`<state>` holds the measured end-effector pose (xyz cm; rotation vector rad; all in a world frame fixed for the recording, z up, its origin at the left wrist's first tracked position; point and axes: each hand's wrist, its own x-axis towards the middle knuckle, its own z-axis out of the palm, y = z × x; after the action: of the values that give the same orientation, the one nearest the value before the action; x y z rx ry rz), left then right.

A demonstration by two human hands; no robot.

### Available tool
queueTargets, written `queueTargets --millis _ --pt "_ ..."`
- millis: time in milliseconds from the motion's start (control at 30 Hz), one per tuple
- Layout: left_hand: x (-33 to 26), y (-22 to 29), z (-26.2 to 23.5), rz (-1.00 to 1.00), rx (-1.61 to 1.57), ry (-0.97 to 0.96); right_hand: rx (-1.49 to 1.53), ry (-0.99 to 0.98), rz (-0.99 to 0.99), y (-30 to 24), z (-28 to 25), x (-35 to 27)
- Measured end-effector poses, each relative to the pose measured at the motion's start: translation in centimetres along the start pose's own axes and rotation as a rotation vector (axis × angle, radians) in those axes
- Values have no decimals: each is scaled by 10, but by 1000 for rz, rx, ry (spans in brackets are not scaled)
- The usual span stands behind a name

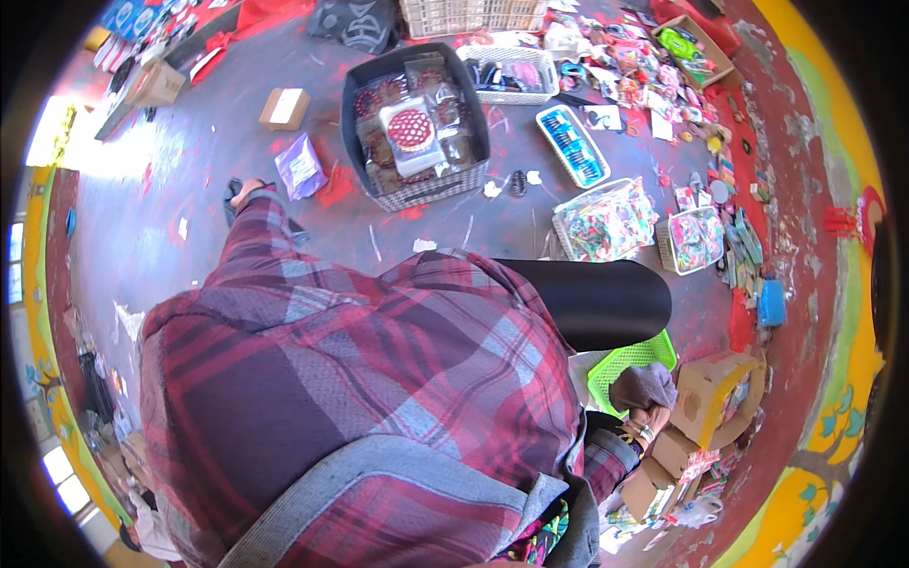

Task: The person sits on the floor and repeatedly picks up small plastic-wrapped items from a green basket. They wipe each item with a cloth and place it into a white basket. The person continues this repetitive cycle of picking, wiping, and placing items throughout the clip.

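My left arm reaches out over the floor at the left. My left hand (248,192) is curled against a small dark thing (231,195) whose kind I cannot make out, and its fingers are mostly hidden. At the lower right, my right hand (648,422) is closed on a bunched grey-brown cloth (642,386). That cloth hangs over the edge of a bright green plastic basket (606,377). A purple packet (301,168) lies on the floor just beyond my left hand.
A dark woven basket (478,168) holds clear packets and a red dotted item. A small cardboard box (284,109) sits left of it. White baskets (559,227) with colourful packets and a blue tray (574,147) stand at right. A cardboard carton (696,388) is beside the green basket.
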<state>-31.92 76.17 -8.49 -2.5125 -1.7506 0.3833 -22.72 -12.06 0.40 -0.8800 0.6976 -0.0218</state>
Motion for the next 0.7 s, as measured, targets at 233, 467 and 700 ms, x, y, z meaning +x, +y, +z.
queueTargets --millis 233,467,700 --pt "43 22 77 -96 151 251 -164 -464 68 15 17 -6" --pt "-166 214 -4 700 -894 118 -379 -267 -50 17 72 -73" --pt "-274 275 -36 1327 -941 -321 -282 -171 -73 22 27 -99"
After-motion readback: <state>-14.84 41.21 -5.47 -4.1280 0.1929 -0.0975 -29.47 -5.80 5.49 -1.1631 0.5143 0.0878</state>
